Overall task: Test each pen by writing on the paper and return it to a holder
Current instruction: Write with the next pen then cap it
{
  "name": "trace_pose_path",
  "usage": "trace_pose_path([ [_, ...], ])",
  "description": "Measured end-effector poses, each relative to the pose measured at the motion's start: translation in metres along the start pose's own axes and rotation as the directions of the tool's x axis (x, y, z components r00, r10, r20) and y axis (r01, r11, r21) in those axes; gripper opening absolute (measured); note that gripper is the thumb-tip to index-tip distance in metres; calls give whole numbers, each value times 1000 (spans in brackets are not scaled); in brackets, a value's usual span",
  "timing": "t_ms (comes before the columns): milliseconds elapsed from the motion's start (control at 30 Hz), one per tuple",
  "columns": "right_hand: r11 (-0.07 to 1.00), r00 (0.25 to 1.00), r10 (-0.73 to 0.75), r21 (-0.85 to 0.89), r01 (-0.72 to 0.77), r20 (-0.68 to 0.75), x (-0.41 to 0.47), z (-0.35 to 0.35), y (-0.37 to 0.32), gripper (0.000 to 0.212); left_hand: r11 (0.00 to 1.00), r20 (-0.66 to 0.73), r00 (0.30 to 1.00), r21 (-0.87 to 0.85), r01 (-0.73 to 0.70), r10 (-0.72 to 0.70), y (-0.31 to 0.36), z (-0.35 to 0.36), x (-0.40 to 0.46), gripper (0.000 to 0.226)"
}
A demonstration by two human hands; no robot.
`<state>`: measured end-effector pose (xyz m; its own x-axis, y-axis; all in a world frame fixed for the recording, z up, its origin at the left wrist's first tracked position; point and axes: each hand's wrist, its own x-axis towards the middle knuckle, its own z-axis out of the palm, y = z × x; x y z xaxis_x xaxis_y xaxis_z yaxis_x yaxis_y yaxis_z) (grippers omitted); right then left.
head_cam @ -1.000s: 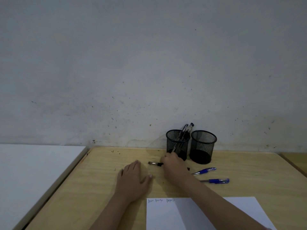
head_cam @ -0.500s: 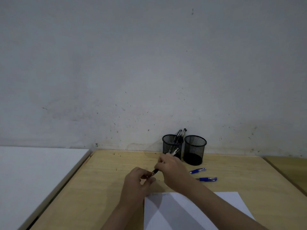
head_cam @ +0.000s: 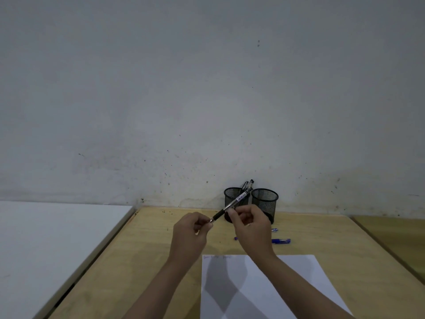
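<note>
My right hand [head_cam: 251, 224] grips a clear pen with a black grip [head_cam: 231, 206], held tilted above the table in front of the holders. My left hand [head_cam: 190, 231] pinches something small at the pen's tip end; it may be the cap, too small to tell. Two black mesh holders stand by the wall: the left holder [head_cam: 231, 196] has a few pens in it, the right holder [head_cam: 264, 201] looks empty. Two blue pens [head_cam: 281, 241] lie on the table right of my hand, partly hidden. The white paper [head_cam: 296, 279] lies near me, with short scribbles at its top left.
The wooden table [head_cam: 142, 261] ends at a grey wall. A white surface [head_cam: 50, 238] adjoins it on the left, and another wooden tabletop [head_cam: 400, 238] lies to the right.
My right hand picked the pen off the table and raised it. My left hand left the tabletop and came to the pen's tip. The camera tilted slightly.
</note>
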<state>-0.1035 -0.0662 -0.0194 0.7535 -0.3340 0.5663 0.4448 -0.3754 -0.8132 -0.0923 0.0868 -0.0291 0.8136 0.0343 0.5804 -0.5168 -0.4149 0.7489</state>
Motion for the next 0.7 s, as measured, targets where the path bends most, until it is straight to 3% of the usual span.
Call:
trace_pose_path([
  [67,973,977,190,111,-201,101,2,-1,-9,20,1000,32,999,-13,-11,11,7,0,-3,23],
  [133,940,944,271,157,-302,190,3,-1,-15,24,1000,67,998,-13,-17,18,13,0,-4,26],
  [433,974,968,202,76,-214,146,4,-8,-27,33,995,154,984,-56,-78,86,31,1,-10,4],
  [700,862,882,465,187,-471,81,25,-8,-24,34,994,219,973,70,-82,65,49,12,-1,10],
])
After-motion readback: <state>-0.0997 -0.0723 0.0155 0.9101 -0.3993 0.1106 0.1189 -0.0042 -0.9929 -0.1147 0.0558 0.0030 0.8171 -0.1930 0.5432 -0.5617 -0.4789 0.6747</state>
